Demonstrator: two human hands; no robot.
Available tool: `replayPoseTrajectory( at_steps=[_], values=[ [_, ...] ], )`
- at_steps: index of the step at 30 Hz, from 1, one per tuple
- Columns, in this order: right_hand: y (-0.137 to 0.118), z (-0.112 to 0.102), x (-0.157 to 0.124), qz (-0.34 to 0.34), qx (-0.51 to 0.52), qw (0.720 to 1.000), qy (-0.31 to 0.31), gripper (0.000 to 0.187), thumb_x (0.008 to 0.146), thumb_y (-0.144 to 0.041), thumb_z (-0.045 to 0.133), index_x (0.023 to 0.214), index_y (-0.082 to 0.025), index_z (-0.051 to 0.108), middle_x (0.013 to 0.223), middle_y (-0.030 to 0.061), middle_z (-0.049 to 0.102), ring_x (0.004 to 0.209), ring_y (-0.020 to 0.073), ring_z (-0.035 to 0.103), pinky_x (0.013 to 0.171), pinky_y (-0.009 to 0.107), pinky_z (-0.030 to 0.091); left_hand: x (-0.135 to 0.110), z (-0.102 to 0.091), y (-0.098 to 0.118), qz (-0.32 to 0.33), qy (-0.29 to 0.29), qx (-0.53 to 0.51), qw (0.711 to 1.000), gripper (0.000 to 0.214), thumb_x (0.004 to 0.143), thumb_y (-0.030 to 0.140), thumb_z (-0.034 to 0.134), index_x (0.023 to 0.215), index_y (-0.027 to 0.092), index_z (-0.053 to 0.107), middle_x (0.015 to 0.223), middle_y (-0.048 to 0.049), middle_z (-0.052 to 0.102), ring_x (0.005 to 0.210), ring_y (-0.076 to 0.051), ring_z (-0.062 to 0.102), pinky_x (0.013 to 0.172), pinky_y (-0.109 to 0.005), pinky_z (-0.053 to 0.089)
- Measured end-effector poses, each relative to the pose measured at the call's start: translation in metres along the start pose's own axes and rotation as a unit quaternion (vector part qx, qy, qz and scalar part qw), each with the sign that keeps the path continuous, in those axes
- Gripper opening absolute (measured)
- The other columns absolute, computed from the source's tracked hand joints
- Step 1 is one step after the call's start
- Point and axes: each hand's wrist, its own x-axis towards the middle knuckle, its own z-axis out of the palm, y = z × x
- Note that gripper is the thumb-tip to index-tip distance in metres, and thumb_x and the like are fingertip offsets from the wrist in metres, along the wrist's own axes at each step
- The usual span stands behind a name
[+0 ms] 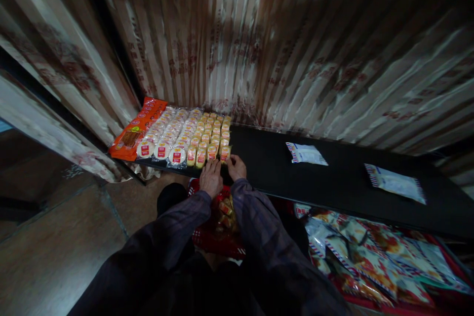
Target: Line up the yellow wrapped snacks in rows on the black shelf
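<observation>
Small yellow wrapped snack packets (205, 138) with red labels stand in several tidy rows on a black shelf (259, 158). My left hand (211, 178) lies at the front of these rows, its fingers stretched forward against the lower ends of the front packets. Close beside it, my right hand (237, 167) has its fingers bent around the front packet (225, 152) of the rightmost row. Under my wrists sits a red plastic basket (207, 242) holding more yellow packets (225, 210), partly covered by my sleeves.
Left of the yellow rows are round white packaged snacks (162, 150) and an orange bag (137, 131). Two white packets (306, 153) lie farther right on the shelf. Below are piled snack bags (370, 252). A pleated curtain (237, 34) hangs behind.
</observation>
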Motion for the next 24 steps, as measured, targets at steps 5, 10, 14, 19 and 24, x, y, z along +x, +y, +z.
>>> replayPoseTrajectory(
  at_steps=[5, 10, 14, 19, 24],
  values=[
    [-0.001, 0.010, 0.000, -0.015, -0.004, 1.000, 0.025, 0.029, 0.083, -0.034, 0.049, 0.099, -0.017, 0.066, 0.101, 0.0088, 0.070, 0.091, 0.0195, 0.062, 0.086, 0.031, 0.047, 0.000, 0.004, -0.007, 0.021, -0.003, 0.007, 1.000, 0.057, 0.075, 0.012, 0.047, 0.132, 0.005, 0.050, 0.137, -0.0139, 0.051, 0.135, -0.029, 0.035, 0.108, -0.044, 0.038],
    [-0.001, 0.012, -0.002, -0.019, -0.003, 0.998, 0.053, 0.029, 0.082, -0.034, 0.047, 0.096, -0.015, 0.065, 0.097, 0.0104, 0.070, 0.089, 0.0204, 0.062, 0.085, 0.032, 0.047, -0.001, 0.009, -0.012, 0.052, -0.018, 0.031, 0.998, 0.056, 0.078, 0.012, 0.045, 0.134, 0.009, 0.049, 0.144, -0.0106, 0.045, 0.138, -0.028, 0.032, 0.108, -0.044, 0.038],
    [0.000, 0.012, -0.002, -0.011, 0.010, 0.997, 0.074, 0.029, 0.081, -0.033, 0.046, 0.095, -0.014, 0.064, 0.097, 0.0119, 0.069, 0.089, 0.0212, 0.062, 0.086, 0.033, 0.046, -0.001, 0.010, -0.013, 0.051, -0.022, 0.046, 0.997, 0.058, 0.078, 0.013, 0.045, 0.136, 0.012, 0.047, 0.145, -0.0092, 0.045, 0.138, -0.027, 0.032, 0.107, -0.044, 0.039],
    [-0.003, 0.016, -0.003, -0.018, 0.011, 0.996, 0.088, 0.029, 0.082, -0.031, 0.045, 0.094, -0.012, 0.063, 0.097, 0.0140, 0.069, 0.092, 0.0223, 0.061, 0.087, 0.033, 0.045, -0.002, 0.010, -0.014, 0.059, -0.026, 0.064, 0.996, 0.056, 0.082, 0.015, 0.043, 0.137, 0.013, 0.046, 0.148, -0.0079, 0.040, 0.139, -0.027, 0.031, 0.106, -0.044, 0.040],
    [-0.009, 0.015, -0.006, -0.038, -0.029, 0.996, 0.081, 0.026, 0.083, -0.029, 0.046, 0.094, -0.013, 0.063, 0.095, 0.0134, 0.068, 0.091, 0.0223, 0.061, 0.085, 0.032, 0.046, 0.000, 0.011, -0.013, 0.060, -0.042, 0.063, 0.995, 0.052, 0.085, 0.014, 0.039, 0.136, 0.011, 0.047, 0.152, -0.0086, 0.034, 0.140, -0.026, 0.030, 0.106, -0.042, 0.039]
  ],
)
